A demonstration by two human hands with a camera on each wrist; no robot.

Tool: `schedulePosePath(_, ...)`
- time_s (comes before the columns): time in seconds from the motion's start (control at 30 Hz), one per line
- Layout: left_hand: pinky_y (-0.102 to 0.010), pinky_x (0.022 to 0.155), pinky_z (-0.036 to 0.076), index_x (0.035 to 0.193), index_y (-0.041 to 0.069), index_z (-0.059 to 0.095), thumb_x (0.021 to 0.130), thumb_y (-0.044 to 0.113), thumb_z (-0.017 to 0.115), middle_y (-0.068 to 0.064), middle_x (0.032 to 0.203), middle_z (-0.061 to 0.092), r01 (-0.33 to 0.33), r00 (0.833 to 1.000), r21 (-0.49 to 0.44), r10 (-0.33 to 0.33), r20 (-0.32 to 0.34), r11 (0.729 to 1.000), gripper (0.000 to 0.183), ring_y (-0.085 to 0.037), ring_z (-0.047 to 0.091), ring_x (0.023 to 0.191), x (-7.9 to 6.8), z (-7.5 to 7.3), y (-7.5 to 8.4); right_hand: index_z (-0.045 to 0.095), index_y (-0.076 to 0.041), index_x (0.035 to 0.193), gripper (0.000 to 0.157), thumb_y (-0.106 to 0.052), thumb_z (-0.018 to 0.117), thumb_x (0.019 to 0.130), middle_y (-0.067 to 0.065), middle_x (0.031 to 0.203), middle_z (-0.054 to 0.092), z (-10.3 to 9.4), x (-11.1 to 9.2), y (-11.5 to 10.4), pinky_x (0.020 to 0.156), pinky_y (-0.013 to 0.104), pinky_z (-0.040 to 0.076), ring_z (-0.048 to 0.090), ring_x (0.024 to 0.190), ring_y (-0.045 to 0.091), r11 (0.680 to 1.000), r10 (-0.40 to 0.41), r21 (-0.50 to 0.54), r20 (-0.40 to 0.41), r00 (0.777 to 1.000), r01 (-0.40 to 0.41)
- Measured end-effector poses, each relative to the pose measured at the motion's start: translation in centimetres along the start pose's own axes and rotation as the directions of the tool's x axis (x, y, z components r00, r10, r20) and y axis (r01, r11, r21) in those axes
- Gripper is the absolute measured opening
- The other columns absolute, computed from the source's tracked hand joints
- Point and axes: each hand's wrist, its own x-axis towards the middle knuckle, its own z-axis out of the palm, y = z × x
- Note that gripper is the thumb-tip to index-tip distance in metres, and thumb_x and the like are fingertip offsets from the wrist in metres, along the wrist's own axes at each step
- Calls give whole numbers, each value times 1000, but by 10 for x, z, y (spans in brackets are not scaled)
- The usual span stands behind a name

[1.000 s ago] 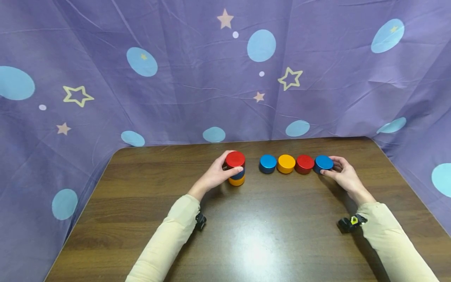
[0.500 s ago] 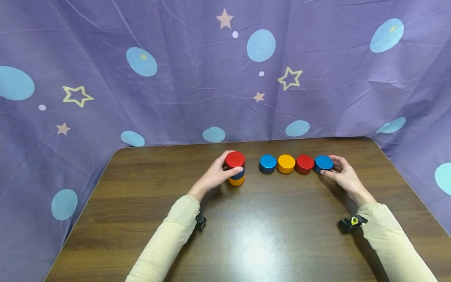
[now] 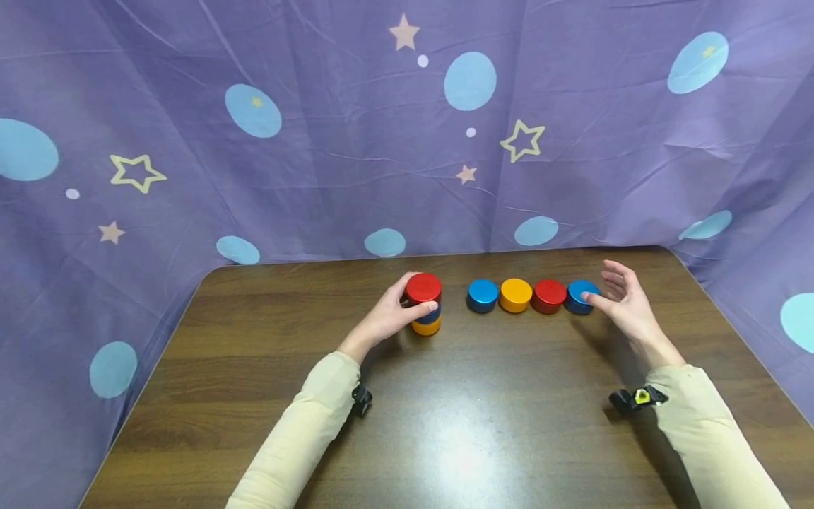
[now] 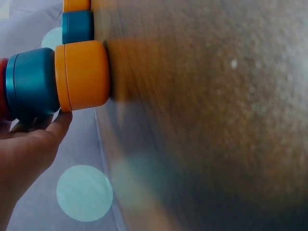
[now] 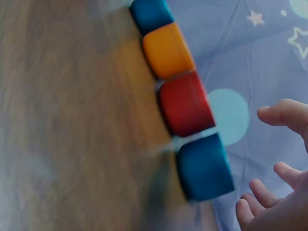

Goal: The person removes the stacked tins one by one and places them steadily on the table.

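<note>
My left hand (image 3: 393,312) grips a stack of round lidded tins. On top of it is a red tin (image 3: 423,288), a blue tin (image 4: 36,82) sits in the middle, and an orange tin (image 4: 84,74) stands on the table. Fingers reach round the far side and the thumb lies across the front. To the right, my right hand (image 3: 628,307) is raised with fingers spread, holding nothing. Its thumb overlaps the end blue tin (image 3: 575,302) in the head view; in the right wrist view, a gap separates the hand from that tin (image 5: 204,168).
Left of that end tin, a row continues with a red tin (image 3: 549,296), an orange tin (image 3: 515,295) and another blue tin (image 3: 482,295). Everything rests on a brown wooden table (image 3: 305,297). Behind its far edge hangs a purple patterned cloth (image 3: 331,141).
The right hand has let go of the end blue tin, lifting and spreading its fingers; that tin stays in the row. The left hand keeps its grip on the stack, unmoved.
</note>
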Motion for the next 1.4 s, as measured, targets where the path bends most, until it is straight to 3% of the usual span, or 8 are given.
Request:
schedulePosePath(0.23, -38, 98, 42, 133, 7, 49, 88, 15, 72, -10, 122, 58, 14, 1000, 0, -14, 13, 1000, 51, -22, 54, 112, 0, 0, 1, 38, -18, 142, 63, -4, 68, 88, 4, 131, 44, 7, -5, -19, 104, 22, 33, 42, 119, 8, 998, -59, 36, 20, 998, 59)
schedulePosePath(0.43, -39, 99, 40, 135, 2, 46, 89, 13, 70, -15, 124, 57, 33, 999, -7, -33, 31, 999, 53, -25, 53, 113, 0, -1, 2, 43, -20, 136, 60, 1, 68, 86, -9, 120, 47, 17, -8, -29, 97, 16, 36, 45, 113, 4, 991, -107, 81, 58, 993, 102)
schedulePosePath(0.63, -43, 104, 36, 137, -4, 43, 88, 10, 70, -20, 127, 55, 58, 997, 25, -59, 53, 998, 58, -30, 50, 118, 2, -3, 0, 46, -17, 132, 54, 3, 68, 86, -8, 119, 49, 27, -9, -35, 95, 18, 39, 46, 112, 5, 985, -115, 136, 81, 990, 104)
schedulePosePath(0.83, -43, 105, 35, 141, 1, 40, 86, 14, 73, -16, 132, 53, 85, 993, 23, -87, 78, 996, 65, -27, 50, 120, 1, -6, -7, 49, -14, 130, 51, 5, 67, 85, -7, 117, 53, 40, -9, -38, 93, 18, 40, 48, 111, 8, 975, -146, 186, 105, 984, 125)
schedulePosePath(1.03, -43, 106, 33, 141, 4, 38, 82, 11, 76, -13, 133, 51, 71, 991, 0, -70, 114, 997, 71, -25, 48, 121, 0, -7, -9, 47, -3, 131, 50, 7, 67, 86, -4, 115, 53, 55, -11, -39, 93, 18, 41, 47, 113, 20, 967, -146, 228, 144, 979, 110)
schedulePosePath(1.13, -43, 106, 34, 141, 3, 37, 82, 8, 76, -15, 133, 51, 58, 990, -15, -56, 129, 998, 71, -27, 48, 122, 1, -6, -10, 46, -3, 132, 50, 6, 66, 86, 0, 117, 51, 63, -13, -41, 94, 18, 41, 47, 113, 22, 964, -131, 253, 177, 976, 84)
schedulePosePath(1.27, -42, 104, 36, 142, 4, 38, 84, 9, 74, -14, 133, 52, 73, 989, -6, -72, 132, 997, 69, -26, 49, 120, 1, -6, -12, 41, 4, 135, 54, 5, 66, 87, 7, 123, 49, 73, -14, -48, 95, 19, 42, 48, 115, 22, 968, -133, 237, 221, 966, 79)
schedulePosePath(1.4, -42, 103, 37, 142, 4, 40, 86, 13, 73, -14, 132, 53, 101, 987, 4, -101, 123, 995, 66, -26, 50, 119, -1, -4, -14, 38, 9, 136, 57, 7, 66, 86, 22, 128, 48, 83, -16, -54, 99, 26, 41, 46, 119, 33, 974, -155, 206, 280, 947, 98)
